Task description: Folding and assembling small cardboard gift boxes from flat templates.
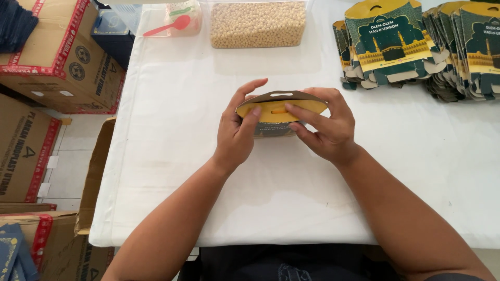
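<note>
Box (276, 112) between hands | left hand (237, 132) grips left end | right hand (325, 127) pinches right flap

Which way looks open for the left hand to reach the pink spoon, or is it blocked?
Probably yes: bare white table lies between the left hand and the pink spoon, though that hand now holds the small box.

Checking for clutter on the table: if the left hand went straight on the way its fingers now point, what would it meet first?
The left hand points up and slightly right, past the small carton it holds. Bare white table follows, then probably the clear container of pale beans, though depth is uncertain.
</note>
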